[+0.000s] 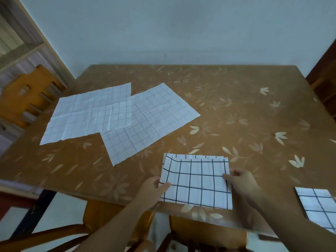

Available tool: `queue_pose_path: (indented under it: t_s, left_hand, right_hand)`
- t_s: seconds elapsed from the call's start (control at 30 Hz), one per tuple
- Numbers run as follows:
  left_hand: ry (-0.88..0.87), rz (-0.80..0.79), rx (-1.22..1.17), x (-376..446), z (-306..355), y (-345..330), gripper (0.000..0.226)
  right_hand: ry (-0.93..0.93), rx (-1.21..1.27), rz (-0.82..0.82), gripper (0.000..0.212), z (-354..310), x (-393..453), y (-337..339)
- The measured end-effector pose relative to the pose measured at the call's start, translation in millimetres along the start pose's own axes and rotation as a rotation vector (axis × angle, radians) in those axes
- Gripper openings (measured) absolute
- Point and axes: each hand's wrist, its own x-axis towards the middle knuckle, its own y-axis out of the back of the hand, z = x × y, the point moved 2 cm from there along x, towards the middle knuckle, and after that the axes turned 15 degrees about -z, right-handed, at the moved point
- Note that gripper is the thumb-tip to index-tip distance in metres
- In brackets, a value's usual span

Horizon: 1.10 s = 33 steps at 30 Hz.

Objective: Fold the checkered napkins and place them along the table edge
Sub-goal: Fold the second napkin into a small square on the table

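— Brown flowery table [227, 110]. Where's your napkin?
— Folded napkin [197, 180] lies at the near edge, long side running left-right. My left hand [152, 190] and right hand [240, 180] pinch its ends.

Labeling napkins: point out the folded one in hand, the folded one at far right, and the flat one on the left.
held napkin [197, 184], head view, middle of top face
finished napkin [317, 206], head view, visible top face
flat napkin [80, 115], head view, centre of sheet
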Motion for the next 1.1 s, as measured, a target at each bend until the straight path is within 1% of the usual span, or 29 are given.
queue_pose_path:
  t_s: [0.07,0.17,0.23,0.33,0.4,0.47,0.53,0.6,0.63,0.67,0.77,0.87,0.9,0.93,1.0,1.03,1.1]
  left_hand:
    - [0.006,-0.019,0.036,3,-2,1,0.008]
    - [0.068,0.014,0.086,8,-6,3,0.001]
    - [0.098,0.05,0.131,13,-10,3,0.009]
    - [0.102,0.097,0.116,14,-10,2,0.005]
    - [0.097,0.136,0.078,13,-11,2,0.012]
    - [0.084,0.176,0.106,11,-9,2,0.023]
    - [0.045,0.261,0.279,9,-9,1,0.038]
    - [-0.061,0.326,0.556,7,-5,-3,0.044]
    - [-0.118,0.314,0.679,8,-1,-7,0.043]
    - [-0.152,0.261,0.766,11,3,-12,0.043]
    - [-0.191,0.088,0.941,25,10,-30,0.049]
    - [-0.157,0.026,1.009,38,0,-42,0.056]
    - [-0.144,0.022,1.006,40,-3,-44,0.057]
    - [-0.141,0.025,1.004,41,-6,-46,0.058]
    - [-0.142,0.044,1.002,41,-8,-47,0.059]
    - [-0.143,0.051,0.996,42,-9,-48,0.059]
    - [-0.144,0.064,0.996,41,-9,-48,0.06]
  right_hand:
    - [0.0,-0.018,0.013,0.003,-1,8,0]
    - [0.012,-0.064,0.017,0.005,-5,14,-1]
    - [0.004,-0.084,0.011,0.008,-6,19,-4]
    - [-0.005,-0.112,0.02,0.011,-8,26,-7]
    - [-0.007,-0.146,0.017,0.01,-10,29,-9]
    - [-0.002,-0.177,0.02,0.01,-13,30,-10]
    - [-0.003,-0.204,0.031,0.008,-15,31,-11]
    - [-0.002,-0.235,0.037,0.009,-15,33,-11]
    - [-0.001,-0.249,0.038,0.009,-15,33,-12]
    - [0.0,-0.26,0.038,0.009,-14,34,-12]
    - [0.004,-0.294,0.048,0.009,-14,34,-14]
    - [0.002,-0.375,0.073,0.028,-14,31,-14]
    - [0.038,-0.449,0.111,0.034,-14,28,-13]
    - [0.113,-0.565,0.171,0.039,-12,25,-13]
    - [0.339,-0.811,0.276,0.041,-8,13,-25]
    - [0.446,-0.886,0.267,0.043,-6,6,-40]
    - [0.593,-0.954,0.172,0.045,1,-2,-80]
